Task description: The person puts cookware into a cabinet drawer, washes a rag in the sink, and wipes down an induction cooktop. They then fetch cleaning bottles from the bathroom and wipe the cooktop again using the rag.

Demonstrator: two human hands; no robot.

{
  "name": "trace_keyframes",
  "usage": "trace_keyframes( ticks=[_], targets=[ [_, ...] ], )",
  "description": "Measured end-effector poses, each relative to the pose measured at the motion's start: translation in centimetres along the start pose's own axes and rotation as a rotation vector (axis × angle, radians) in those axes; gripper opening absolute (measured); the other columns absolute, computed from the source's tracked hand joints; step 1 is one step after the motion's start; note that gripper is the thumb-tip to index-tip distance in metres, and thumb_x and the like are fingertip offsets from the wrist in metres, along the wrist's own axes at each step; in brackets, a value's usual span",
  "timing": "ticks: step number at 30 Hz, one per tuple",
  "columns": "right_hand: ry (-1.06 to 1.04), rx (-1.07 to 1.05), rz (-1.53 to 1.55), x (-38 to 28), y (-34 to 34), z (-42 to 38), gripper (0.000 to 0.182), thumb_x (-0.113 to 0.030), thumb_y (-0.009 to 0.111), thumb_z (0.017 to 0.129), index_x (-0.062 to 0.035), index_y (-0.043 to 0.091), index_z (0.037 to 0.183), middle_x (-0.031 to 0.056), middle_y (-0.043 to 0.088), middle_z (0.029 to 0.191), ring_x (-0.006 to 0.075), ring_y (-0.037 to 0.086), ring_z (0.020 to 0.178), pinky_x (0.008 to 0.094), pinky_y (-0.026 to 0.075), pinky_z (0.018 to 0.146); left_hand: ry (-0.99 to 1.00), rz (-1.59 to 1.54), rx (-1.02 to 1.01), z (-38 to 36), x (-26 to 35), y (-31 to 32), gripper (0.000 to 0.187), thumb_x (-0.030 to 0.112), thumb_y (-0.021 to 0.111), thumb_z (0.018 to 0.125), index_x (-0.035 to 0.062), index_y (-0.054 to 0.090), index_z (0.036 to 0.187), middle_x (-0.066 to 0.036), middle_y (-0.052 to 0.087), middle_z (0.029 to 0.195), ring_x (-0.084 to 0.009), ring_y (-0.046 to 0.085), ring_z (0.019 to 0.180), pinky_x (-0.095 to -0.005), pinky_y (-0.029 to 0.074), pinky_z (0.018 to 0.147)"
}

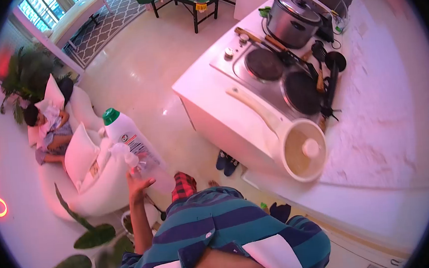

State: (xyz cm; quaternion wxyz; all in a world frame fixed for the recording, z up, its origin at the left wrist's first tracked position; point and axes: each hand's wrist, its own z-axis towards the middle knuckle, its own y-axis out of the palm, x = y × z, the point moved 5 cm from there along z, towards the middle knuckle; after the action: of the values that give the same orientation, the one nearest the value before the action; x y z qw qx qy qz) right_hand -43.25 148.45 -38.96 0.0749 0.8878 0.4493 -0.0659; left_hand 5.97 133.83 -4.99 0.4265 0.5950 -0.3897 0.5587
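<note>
My left hand (139,185) is raised at the left of my body, its fingers wrapped about bottles and its thumb pointing right. A large white bottle (127,131) with a green cap and a printed label leans in this grip. Close against it is a clear plastic bottle (133,159) with a pale pump or spray top. How the fingers divide between the two bottles is hard to make out. My right hand is out of view; only the striped sleeve on that side shows.
The white counter (196,80) to my right bears a hot plate (239,65), a steel pot (293,21), a cream pan with a lid (302,150) and several utensils (326,61). A person (54,125) sits on the white sofa (109,196). Dark slippers (226,163) and a leafy plant (95,236) are near.
</note>
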Motion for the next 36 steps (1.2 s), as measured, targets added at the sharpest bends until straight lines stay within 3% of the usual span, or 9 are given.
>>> trace_keyframes(
  ticks=[5, 10, 15, 20, 27, 29, 32, 34, 36],
  targets=[
    [-0.055, 0.063, 0.051, -0.1, 13.0, 1.5, 0.042, -0.019, 0.068, 0.062, -0.0012, 0.051, 0.097, 0.0143, 0.058, 0.083, 0.0274, 0.059, 0.074, 0.0383, 0.049, 0.061, -0.020, 0.093, -0.146, 15.6, 1.5, -5.8, 0.074, 0.028, 0.079, 0.048, 0.0010, 0.050, 0.111, -0.006, 0.050, 0.109, -0.0193, 0.045, 0.104, -0.0332, 0.035, 0.088],
    [-0.172, 0.249, 0.120, 0.1, 24.7, -0.1, 0.042, -0.019, 0.068, 0.063, -0.0012, 0.051, 0.097, 0.0145, 0.058, 0.083, 0.0274, 0.059, 0.074, 0.0386, 0.049, 0.062, 0.047, 0.242, -0.456, 34.1, 2.4, -7.9, 0.081, 0.020, 0.082, 0.042, 0.0013, 0.049, 0.113, -0.008, 0.048, 0.112, -0.0222, 0.046, 0.106, -0.0342, 0.040, 0.089],
    [-0.202, 0.399, 0.147, 1.6, 36.4, -0.9, 0.042, -0.020, 0.068, 0.063, -0.0012, 0.052, 0.097, 0.0146, 0.058, 0.082, 0.0274, 0.059, 0.075, 0.0389, 0.048, 0.062, 0.047, 0.164, -0.792, 49.2, 2.1, -1.2, 0.078, 0.021, 0.083, 0.042, 0.0029, 0.052, 0.111, -0.007, 0.039, 0.121, -0.0223, 0.039, 0.113, -0.0361, 0.037, 0.092],
    [-0.261, 0.542, -0.070, -1.7, 50.6, 2.5, 0.042, -0.020, 0.068, 0.064, -0.0012, 0.052, 0.097, 0.0148, 0.058, 0.081, 0.0274, 0.059, 0.076, 0.0392, 0.048, 0.063, -0.004, 0.031, -0.969, 59.6, 0.2, 5.7, 0.075, 0.024, 0.081, 0.045, 0.0026, 0.052, 0.111, -0.007, 0.041, 0.119, -0.0228, 0.043, 0.109, -0.0366, 0.038, 0.091],
    [-0.515, 0.805, -0.854, -16.1, 71.1, 7.3, 0.041, -0.021, 0.068, 0.065, -0.0011, 0.052, 0.097, 0.0150, 0.058, 0.081, 0.0274, 0.058, 0.077, 0.0397, 0.048, 0.064, -0.194, -0.252, -0.861, 76.1, 1.1, 6.4, 0.078, 0.029, 0.079, 0.048, 0.0015, 0.048, 0.114, -0.008, 0.051, 0.109, -0.0223, 0.048, 0.105, -0.0357, 0.039, 0.089],
    [-0.633, 0.752, -0.792, -21.8, 74.8, 7.7, 0.041, -0.021, 0.068, 0.065, -0.0011, 0.052, 0.097, 0.0150, 0.058, 0.080, 0.0274, 0.058, 0.077, 0.0398, 0.047, 0.064, -0.176, -0.219, -0.785, 81.2, 0.1, 5.4, 0.079, 0.028, 0.079, 0.047, 0.0009, 0.048, 0.115, -0.010, 0.052, 0.109, -0.0224, 0.050, 0.102, -0.0367, 0.040, 0.089],
    [-0.813, 0.509, -0.483, -32.9, 77.9, 8.1, 0.044, -0.020, 0.065, 0.061, -0.0074, 0.053, 0.102, 0.0164, 0.058, 0.093, 0.0334, 0.056, 0.086, 0.0427, 0.045, 0.074, -0.100, -0.074, -0.763, 88.7, -1.1, 5.7, 0.081, 0.031, 0.078, 0.047, 0.0018, 0.047, 0.116, -0.009, 0.050, 0.111, -0.0225, 0.048, 0.103, -0.0370, 0.040, 0.089],
    [-1.096, 0.598, -0.493, -40.8, 79.6, 7.9, 0.042, -0.020, 0.067, 0.061, -0.0089, 0.055, 0.100, 0.0154, 0.059, 0.087, 0.0346, 0.057, 0.083, 0.0427, 0.045, 0.071, -0.114, -0.016, -0.772, 93.1, -2.1, 6.8, 0.082, 0.034, 0.077, 0.047, 0.0029, 0.047, 0.116, -0.008, 0.048, 0.113, -0.0221, 0.046, 0.106, -0.0371, 0.039, 0.089],
    [-1.105, 0.763, -0.641, -48.0, 81.6, 5.3, 0.044, -0.022, 0.069, 0.062, -0.0078, 0.053, 0.101, 0.0141, 0.061, 0.079, 0.0302, 0.060, 0.074, 0.0391, 0.046, 0.066, -0.142, -0.015, -0.790, 97.2, -2.9, 9.0, 0.082, 0.032, 0.079, 0.047, 0.0022, 0.047, 0.116, -0.008, 0.050, 0.110, -0.0221, 0.048, 0.103, -0.0373, 0.040, 0.088]
  ],
)
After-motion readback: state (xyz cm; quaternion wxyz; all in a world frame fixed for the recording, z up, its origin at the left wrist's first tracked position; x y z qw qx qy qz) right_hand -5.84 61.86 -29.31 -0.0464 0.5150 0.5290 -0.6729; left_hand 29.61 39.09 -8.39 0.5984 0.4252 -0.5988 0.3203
